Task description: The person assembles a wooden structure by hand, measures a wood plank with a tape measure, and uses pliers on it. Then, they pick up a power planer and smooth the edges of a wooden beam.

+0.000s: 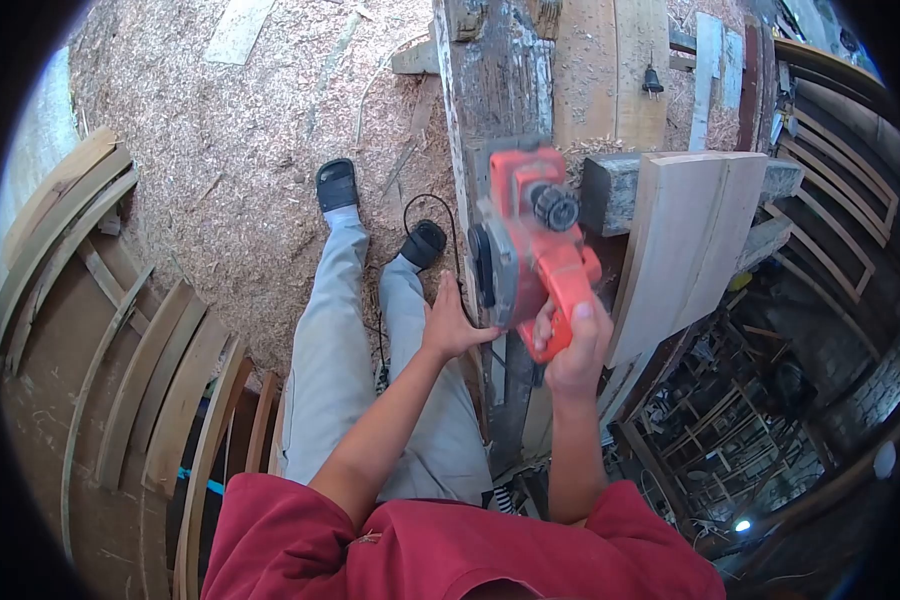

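Note:
An orange-red electric planer [545,215] with a black knob is tilted on its side over the weathered wooden beam [495,70]. My right hand [578,345] wraps round its rear handle. My left hand [455,325] is open, fingers stretched forward and thumb pointing at the planer's rear edge, overlapping the beam's near side in this view. Slight blur smears the planer's body. To its right, pale planed boards [690,240] rest across a dark timber block [610,195].
Wood shavings [220,150] cover the floor around my feet. Curved wooden pieces [160,380] stack up at the left. Wooden frames [840,190] stand at the far right. A black plug [652,80] lies on a board, and a dark cord [410,205] loops by my foot.

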Demonstrator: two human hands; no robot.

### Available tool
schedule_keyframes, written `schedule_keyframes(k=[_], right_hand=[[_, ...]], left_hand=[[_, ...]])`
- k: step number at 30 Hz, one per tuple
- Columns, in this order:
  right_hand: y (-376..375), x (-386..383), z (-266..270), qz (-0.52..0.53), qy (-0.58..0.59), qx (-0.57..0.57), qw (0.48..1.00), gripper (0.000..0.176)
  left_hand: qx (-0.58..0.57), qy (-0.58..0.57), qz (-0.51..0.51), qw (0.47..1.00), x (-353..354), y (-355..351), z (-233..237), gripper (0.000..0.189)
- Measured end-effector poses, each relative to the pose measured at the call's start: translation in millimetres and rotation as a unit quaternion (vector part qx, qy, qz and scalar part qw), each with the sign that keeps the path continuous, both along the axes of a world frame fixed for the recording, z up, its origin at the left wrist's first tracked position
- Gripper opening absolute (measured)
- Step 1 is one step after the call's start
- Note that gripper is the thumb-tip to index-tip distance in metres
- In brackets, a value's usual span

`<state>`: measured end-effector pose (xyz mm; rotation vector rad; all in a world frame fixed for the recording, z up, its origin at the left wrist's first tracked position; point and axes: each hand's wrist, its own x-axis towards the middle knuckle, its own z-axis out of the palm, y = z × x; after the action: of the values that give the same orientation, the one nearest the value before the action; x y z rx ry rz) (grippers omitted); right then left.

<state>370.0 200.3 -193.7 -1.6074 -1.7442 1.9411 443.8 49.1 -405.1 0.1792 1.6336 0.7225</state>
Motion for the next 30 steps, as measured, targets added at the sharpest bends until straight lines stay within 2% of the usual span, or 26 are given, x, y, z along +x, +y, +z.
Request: schedule_keyframes(k=[3,5,8,14,17,19,20,23,24,27,28,30], right_hand=[[-7,18,-5,0.011,-0.016,-0.009,1.000,0.040],[-13,19,-9,0.020,-0.014,-0.005,1.000,0.038],[-14,19,-19,0.010,-0.006,-0.043,0.999,0.037],[1,-36,-29,0.015,0.021,-0.005,1.000,0.040],[18,-60,-21,-0.003,0.069,-0.040,0.997,0.043],[27,-47,-13,0.001,0.089,-0.043,0.995,0.047],[29,-38,-7,-0.014,0.098,-0.041,0.994,0.048],[36,3,12,-0.048,0.100,-0.038,0.993,0.055],[36,20,18,-0.060,0.096,-0.040,0.993,0.056],[36,72,29,-0.094,0.068,-0.051,0.992,0.058],[36,88,31,-0.102,0.057,-0.052,0.992,0.057],[32,118,32,-0.126,0.037,-0.050,0.990,0.054]], left_hand=[[0.046,-0.009,0.065,0.997,11,-1,-7,0.158],[0.058,-0.013,0.066,0.996,15,-2,-12,0.158],[0.045,-0.003,0.013,0.999,12,-3,-15,0.158],[0.035,0.008,0.009,0.999,7,3,-2,0.158],[0.061,0.032,0.065,0.995,1,2,1,0.153],[0.104,0.051,0.123,0.986,2,0,1,0.149],[0.119,0.083,0.161,0.976,6,-2,4,0.134],[0.136,0.000,0.197,0.971,-11,-1,22,0.113],[0.140,0.032,0.208,0.968,-9,-1,24,0.089],[0.123,0.047,0.289,0.948,2,1,37,0.080],[0.123,0.093,0.336,0.929,9,6,43,0.075],[0.083,0.208,0.261,0.939,8,14,58,0.070]])
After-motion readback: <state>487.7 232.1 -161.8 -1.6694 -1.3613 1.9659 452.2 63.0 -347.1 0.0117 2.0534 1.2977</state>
